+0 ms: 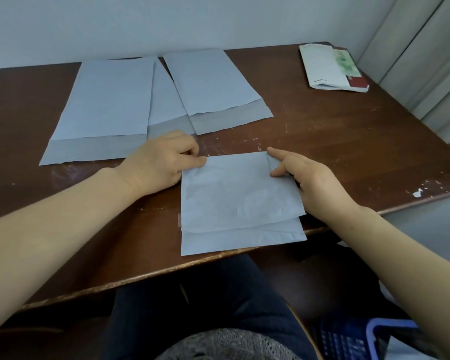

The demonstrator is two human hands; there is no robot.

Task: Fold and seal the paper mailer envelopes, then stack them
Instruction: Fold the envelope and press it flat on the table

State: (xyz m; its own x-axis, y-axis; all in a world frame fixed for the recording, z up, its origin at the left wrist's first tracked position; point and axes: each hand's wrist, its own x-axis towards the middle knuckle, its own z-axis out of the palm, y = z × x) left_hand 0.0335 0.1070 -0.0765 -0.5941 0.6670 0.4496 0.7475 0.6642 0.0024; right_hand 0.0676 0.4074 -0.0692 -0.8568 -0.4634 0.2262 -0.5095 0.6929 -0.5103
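1. I am seated at a dark brown wooden bench [348, 141] whose top is scratched, with a pale wall behind its far edge.
2. The folded mailer [239, 198], light blue-grey paper, lies flat at the middle of the bench's near edge. Its top layer is doubled over towards me and stops short of the bottom layer, which shows as a strip nearest me.
3. My left grip [161, 162] pinches the folded mailer's far left corner between thumb and curled fingers, knuckles up.
4. My right grip [312, 183] pinches the far right corner, which curls up slightly. The thumb lies on top of the paper and the index finger points straight along the far edge.
5. Three unfolded mailers lie overlapping towards the bench's far left corner: a left mailer [107, 105], a middle mailer [164, 100] partly covered by both neighbours, and a right mailer [211, 84]. Their flaps lie flat, facing me.
6. A paper packet [327, 66] rests at the far right corner.
7. A blue basket [348, 339] sits below the bench on my right.
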